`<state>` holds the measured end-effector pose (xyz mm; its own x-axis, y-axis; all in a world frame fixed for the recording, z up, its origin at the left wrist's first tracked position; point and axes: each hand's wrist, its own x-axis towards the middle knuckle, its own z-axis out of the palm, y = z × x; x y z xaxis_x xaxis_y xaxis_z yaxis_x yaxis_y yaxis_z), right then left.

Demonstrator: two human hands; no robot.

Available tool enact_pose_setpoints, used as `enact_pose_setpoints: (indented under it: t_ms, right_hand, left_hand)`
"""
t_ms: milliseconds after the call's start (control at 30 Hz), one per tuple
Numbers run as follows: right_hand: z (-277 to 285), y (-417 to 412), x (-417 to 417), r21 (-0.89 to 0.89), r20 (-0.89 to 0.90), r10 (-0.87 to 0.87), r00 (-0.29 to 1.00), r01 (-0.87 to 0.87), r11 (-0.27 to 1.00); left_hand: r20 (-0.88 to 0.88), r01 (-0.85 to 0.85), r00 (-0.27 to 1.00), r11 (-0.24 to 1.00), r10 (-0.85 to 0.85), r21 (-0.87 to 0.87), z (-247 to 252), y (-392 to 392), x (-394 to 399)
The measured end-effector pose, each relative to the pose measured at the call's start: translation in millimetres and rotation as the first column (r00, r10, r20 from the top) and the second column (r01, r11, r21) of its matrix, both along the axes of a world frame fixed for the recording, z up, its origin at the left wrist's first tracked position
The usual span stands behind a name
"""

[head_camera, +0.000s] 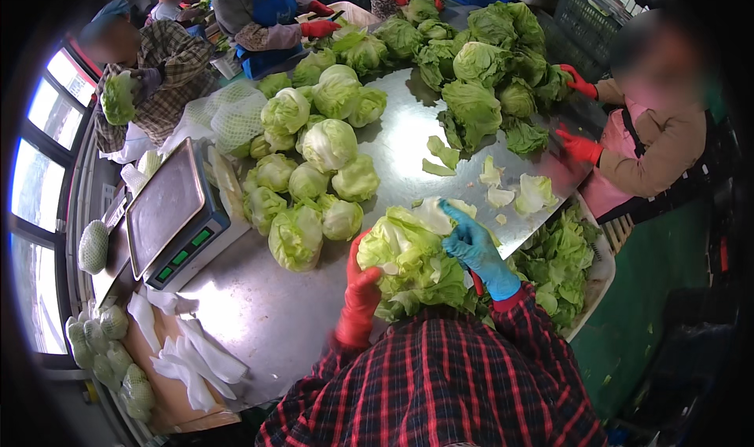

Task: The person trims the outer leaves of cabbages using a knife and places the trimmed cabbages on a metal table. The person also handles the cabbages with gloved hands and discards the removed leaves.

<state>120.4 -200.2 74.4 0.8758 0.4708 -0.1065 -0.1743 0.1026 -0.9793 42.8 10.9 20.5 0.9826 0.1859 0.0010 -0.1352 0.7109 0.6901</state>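
Observation:
My left hand, in a red rubber glove, holds a head of iceberg lettuce from its left side, close to my body. My right hand wears a blue glove and is at the lettuce's right side, its index finger stretched out over a pale outer leaf. A red-handled tool shows under the right palm; its working end is hidden. Trimmed lettuce heads are grouped on the metal table ahead and to the left. Torn leaves lie beyond my right hand.
A scale and white foam net sleeves are at the left. Untrimmed lettuces are heaped at the far right of the metal table. A crate of leaves stands right. Several co-workers surround the table, one with red gloves nearby.

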Motion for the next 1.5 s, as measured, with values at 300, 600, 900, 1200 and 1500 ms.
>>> enact_pose_setpoints:
  t_ms: [300, 600, 900, 1200, 1500]
  right_hand:
    - [-23.3, 10.8, -6.3, -0.120, 0.215, -0.120, 0.969, 0.148, 0.982]
    - [-45.0, 14.7, -1.7, 0.072, 0.033, -0.265, 0.964, 0.262, 0.962]
    - [1.4, 3.3, 1.4, -0.103, -0.045, -0.388, 0.921, 0.382, 0.918]
    - [-7.1, 19.2, -7.6, -0.075, 0.142, -0.191, 0.971, 0.203, 0.976]
    - [-58.7, -43.7, 46.0, -0.062, -0.046, -0.480, 0.876, 0.477, 0.877]
  left_hand:
    - [-0.020, 0.123, 0.992, 0.992, -0.124, -0.020, -4.7, 5.3, -3.9]
    - [-0.009, 0.209, 0.975, 0.935, -0.221, -0.286, -14.0, -2.1, -14.5]
    - [-0.150, 0.318, 0.948, 0.840, -0.281, 0.440, 7.8, 9.2, -8.0]
    - [-0.203, 0.363, 0.917, 0.929, -0.343, 0.071, -18.6, 7.4, -4.3]
    - [0.020, 0.426, 0.860, 0.695, -0.510, -0.579, -52.7, 10.2, -7.0]
